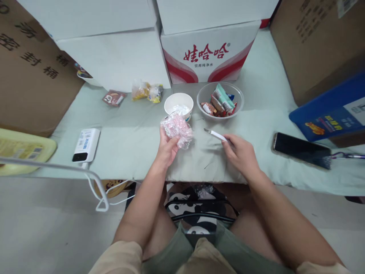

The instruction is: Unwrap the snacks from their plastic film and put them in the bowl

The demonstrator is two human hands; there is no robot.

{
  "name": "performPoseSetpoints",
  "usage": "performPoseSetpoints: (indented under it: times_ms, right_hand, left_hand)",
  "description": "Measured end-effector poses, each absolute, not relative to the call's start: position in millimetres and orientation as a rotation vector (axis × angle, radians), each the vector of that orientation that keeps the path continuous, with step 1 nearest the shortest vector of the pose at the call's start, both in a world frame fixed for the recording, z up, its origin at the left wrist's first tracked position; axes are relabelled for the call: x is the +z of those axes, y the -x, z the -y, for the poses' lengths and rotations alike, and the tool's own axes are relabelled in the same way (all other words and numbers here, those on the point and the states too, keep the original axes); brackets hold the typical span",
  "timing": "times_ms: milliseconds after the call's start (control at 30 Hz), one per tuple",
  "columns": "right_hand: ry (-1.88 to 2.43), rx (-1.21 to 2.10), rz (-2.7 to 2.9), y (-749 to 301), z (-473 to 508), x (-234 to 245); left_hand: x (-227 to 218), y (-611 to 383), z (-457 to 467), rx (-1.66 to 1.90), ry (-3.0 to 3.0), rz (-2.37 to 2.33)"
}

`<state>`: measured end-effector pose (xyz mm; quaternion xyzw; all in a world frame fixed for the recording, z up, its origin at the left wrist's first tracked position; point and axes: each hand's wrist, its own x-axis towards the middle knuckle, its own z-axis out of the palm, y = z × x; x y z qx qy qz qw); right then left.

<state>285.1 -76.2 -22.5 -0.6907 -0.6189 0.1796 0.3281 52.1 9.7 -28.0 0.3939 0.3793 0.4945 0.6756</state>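
My left hand (167, 149) is closed around a crinkled clear wrapper with a pink snack (176, 129) inside, held up over the pale green cloth-covered table (128, 144). My right hand (241, 152) rests on the table and grips a small white utility knife (215, 134), its blade pointing left toward the wrapper. Just behind the wrapper stands a white paper cup (179, 103) holding crumpled clear wrappers. To its right sits a clear bowl (220, 99) with several wrapped snacks.
A white power bank (86, 144) with a cable lies at left, a dark phone (301, 150) at right beside a blue box (330, 114). Loose snack packets (146, 91) lie near white and brown cartons at the back. A panda-print bag (196, 209) sits between my knees.
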Motion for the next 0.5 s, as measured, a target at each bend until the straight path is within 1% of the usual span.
performPoseSetpoints:
  times_ms: [100,167,333,433,500]
  right_hand:
    - [1.657,0.793,1.410,-263,81,-6]
    - [1.575,0.898,1.325,-247,78,-2]
    - [1.544,0.882,1.343,-217,63,-12]
    - [1.589,0.838,1.489,-212,61,-20]
    - [1.605,0.889,1.588,-215,63,-23]
  left_hand:
    - [-34,-51,-6,1.074,-0.974,-0.920]
    - [-37,-52,-3,1.045,-1.060,-0.952]
    - [-34,-56,4,1.013,-1.110,-0.928]
    - [-27,-51,3,1.079,-0.985,-0.960]
    - [-23,-41,-1,1.161,-0.891,-0.992]
